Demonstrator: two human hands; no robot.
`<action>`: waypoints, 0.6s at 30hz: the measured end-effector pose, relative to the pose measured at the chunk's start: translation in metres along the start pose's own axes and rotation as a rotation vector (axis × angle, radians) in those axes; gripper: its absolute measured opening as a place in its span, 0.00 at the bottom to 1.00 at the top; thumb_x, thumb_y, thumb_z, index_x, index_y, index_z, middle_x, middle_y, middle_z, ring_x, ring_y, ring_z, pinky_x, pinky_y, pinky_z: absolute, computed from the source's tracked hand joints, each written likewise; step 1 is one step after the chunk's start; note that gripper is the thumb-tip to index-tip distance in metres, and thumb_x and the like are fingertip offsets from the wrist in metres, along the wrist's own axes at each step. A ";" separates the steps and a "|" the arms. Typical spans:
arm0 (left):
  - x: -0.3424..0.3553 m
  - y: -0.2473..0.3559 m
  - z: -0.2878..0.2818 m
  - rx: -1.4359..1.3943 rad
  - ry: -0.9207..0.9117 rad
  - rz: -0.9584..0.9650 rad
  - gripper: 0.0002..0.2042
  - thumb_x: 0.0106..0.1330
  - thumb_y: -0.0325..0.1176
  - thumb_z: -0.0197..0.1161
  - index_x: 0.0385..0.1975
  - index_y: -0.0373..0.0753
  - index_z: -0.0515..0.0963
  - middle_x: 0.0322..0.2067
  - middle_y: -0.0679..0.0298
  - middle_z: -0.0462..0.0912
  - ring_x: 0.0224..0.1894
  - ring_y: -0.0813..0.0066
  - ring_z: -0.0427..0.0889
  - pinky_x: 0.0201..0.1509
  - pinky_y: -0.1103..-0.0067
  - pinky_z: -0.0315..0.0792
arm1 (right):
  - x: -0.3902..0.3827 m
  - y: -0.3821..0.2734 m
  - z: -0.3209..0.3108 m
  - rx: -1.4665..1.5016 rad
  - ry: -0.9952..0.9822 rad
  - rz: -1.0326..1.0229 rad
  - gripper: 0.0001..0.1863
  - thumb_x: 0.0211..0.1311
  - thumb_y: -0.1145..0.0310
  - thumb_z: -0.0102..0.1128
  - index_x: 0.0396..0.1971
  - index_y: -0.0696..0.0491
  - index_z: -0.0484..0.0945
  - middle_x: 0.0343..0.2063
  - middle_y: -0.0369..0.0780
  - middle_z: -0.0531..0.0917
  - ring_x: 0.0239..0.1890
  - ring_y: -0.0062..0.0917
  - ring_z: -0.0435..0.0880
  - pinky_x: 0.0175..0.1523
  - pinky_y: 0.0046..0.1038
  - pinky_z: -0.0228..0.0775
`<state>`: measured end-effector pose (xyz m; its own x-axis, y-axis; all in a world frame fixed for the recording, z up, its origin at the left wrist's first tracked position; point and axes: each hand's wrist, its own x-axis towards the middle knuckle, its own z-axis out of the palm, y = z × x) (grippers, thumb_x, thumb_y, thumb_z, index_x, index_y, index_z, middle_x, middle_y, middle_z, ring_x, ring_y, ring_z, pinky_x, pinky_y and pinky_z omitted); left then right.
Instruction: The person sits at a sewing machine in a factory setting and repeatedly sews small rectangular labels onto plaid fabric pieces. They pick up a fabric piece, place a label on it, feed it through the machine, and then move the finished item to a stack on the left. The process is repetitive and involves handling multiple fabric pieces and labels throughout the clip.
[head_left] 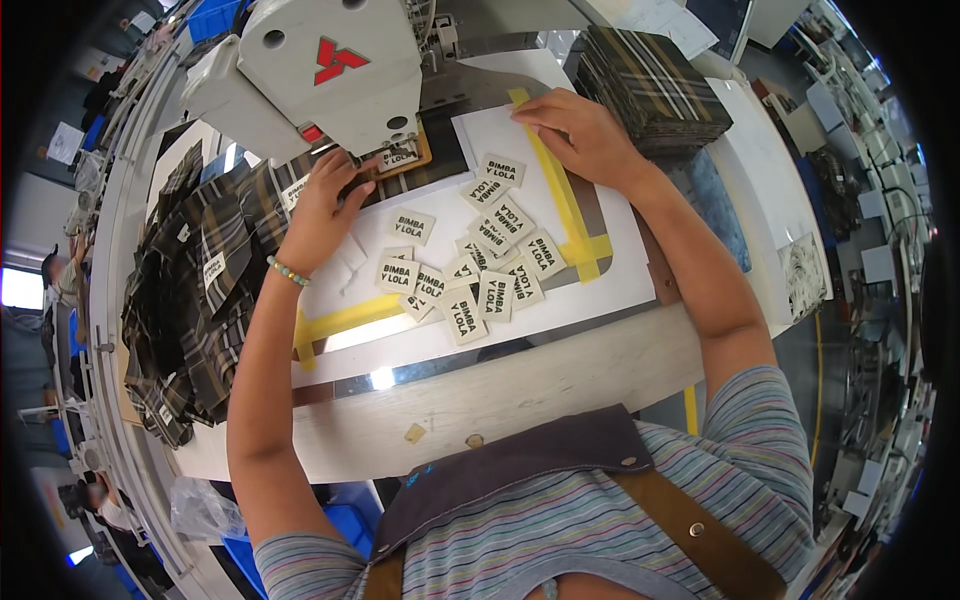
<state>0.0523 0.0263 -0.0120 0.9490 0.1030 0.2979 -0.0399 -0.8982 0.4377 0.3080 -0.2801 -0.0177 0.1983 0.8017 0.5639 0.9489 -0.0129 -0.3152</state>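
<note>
Under the head of a white sewing machine (pixel 340 75), a cloth label lies inside an orange clamp frame (pixel 425 150) on dark plaid fabric. My left hand (pixel 325 205) rests on the plaid fabric (pixel 245 210) just left of that frame, fingers spread and thumb apart. Over the yellow-taped right edge of the white work sheet (pixel 370 340), my right hand (pixel 580 135) has its fingers stretched leftward, with nothing seen in them. Several small off-white labels (pixel 495 297) with dark print lie scattered and overlapping on the sheet between my arms.
A heap of plaid pieces (pixel 170 330), some bearing labels, hangs at the table's left side. Behind my right hand stands a tall stack of folded plaid pieces (pixel 655 90). Yellow tape (pixel 350 318) borders the sheet. A clear plastic bag (pixel 205 508) is below left.
</note>
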 end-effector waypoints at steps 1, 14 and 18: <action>-0.008 -0.012 -0.001 0.008 0.054 0.001 0.18 0.70 0.27 0.67 0.60 0.37 0.82 0.60 0.53 0.82 0.67 0.51 0.76 0.74 0.65 0.68 | 0.001 -0.002 0.001 -0.001 0.004 -0.012 0.16 0.69 0.76 0.61 0.55 0.54 0.87 0.54 0.42 0.87 0.56 0.38 0.85 0.62 0.35 0.78; -0.019 -0.016 -0.014 0.033 -0.021 -0.065 0.21 0.65 0.30 0.74 0.58 0.36 0.82 0.57 0.57 0.80 0.64 0.55 0.78 0.70 0.67 0.71 | 0.058 -0.074 0.037 -0.427 -0.552 -0.101 0.17 0.72 0.59 0.64 0.51 0.53 0.88 0.56 0.40 0.88 0.60 0.33 0.83 0.66 0.37 0.73; -0.015 -0.018 -0.010 0.059 0.021 -0.061 0.23 0.63 0.34 0.77 0.58 0.36 0.83 0.54 0.57 0.78 0.62 0.56 0.76 0.68 0.68 0.71 | 0.053 -0.068 0.037 -0.455 -0.513 -0.155 0.14 0.71 0.59 0.65 0.46 0.53 0.89 0.48 0.38 0.90 0.54 0.32 0.85 0.61 0.36 0.76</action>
<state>0.0356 0.0452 -0.0154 0.9424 0.1668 0.2900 0.0372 -0.9137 0.4047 0.2448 -0.2149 0.0055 0.0176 0.9938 0.1101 0.9876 -0.0345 0.1533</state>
